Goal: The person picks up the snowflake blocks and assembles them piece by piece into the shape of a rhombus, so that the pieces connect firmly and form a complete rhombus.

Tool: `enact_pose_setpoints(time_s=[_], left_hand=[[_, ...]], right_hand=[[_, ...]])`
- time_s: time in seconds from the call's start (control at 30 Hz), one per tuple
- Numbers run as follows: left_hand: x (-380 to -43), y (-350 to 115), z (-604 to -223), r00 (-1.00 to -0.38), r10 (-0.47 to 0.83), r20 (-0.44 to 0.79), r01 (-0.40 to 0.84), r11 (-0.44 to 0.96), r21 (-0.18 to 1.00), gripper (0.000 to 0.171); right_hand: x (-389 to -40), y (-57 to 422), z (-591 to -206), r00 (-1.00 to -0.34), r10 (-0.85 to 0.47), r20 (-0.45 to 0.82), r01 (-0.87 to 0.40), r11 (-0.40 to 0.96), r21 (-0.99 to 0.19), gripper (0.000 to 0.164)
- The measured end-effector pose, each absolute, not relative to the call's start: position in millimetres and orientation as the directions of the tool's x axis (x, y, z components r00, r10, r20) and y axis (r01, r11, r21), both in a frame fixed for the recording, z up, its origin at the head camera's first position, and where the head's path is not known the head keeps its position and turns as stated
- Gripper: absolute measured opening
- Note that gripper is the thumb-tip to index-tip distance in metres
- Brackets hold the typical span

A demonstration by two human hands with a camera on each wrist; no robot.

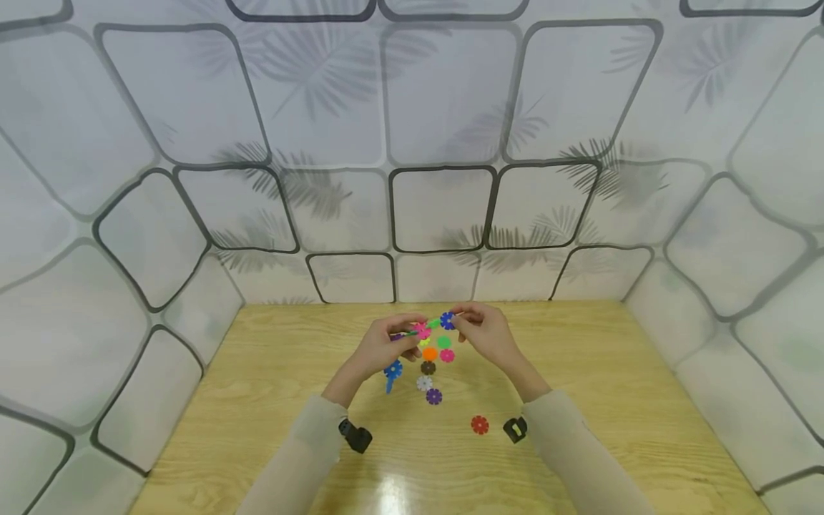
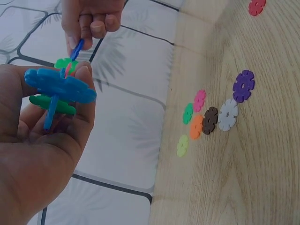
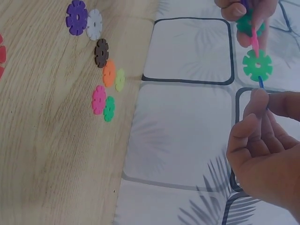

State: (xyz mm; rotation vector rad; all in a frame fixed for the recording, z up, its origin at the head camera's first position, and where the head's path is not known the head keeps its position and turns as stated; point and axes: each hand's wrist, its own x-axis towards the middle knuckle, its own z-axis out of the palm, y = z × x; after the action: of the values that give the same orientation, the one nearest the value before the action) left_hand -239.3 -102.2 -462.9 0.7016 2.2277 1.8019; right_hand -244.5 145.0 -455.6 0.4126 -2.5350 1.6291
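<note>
Pale sleeves stretched nearest my head camera, over the wooden table. Going rightward, I saw the left hand gripping a chain of notched discs raised above the tabletop, a light-blue disc at its left end. Next, a brown disc, white disc and purple disc lay loose, then a red disc, well apart. Farthest right, the right hand pinched a dark-blue disc against the chain's green disc; whether they interlocked, I couldn't tell.
</note>
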Motion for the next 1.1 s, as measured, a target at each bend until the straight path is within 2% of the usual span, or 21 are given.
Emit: enact_pose_setpoints(time_s=[0.27, 0.63, 1.1], left_hand=[[-237, -100, -461, -0.876, 0.46, 0.148, 0.235, 0.138, 0.962, 0.043], [-236, -99, -466, -0.894, 0.427, 0.136, 0.219, 0.153, 0.964, 0.042], [-234, -101, -466, -0.874, 0.467, 0.133, 0.217, 0.131, 0.967, 0.044]], right_hand=[[-246, 141, -459, -0.967, -0.143, 0.212, -0.249, 0.331, -0.91, 0.02], [-243, 136, -464, -0.962, -0.108, 0.249, -0.269, 0.262, -0.927, 0.02], [-239, 133, -461, -0.944, -0.158, 0.289, -0.323, 0.272, -0.907, 0.021]])
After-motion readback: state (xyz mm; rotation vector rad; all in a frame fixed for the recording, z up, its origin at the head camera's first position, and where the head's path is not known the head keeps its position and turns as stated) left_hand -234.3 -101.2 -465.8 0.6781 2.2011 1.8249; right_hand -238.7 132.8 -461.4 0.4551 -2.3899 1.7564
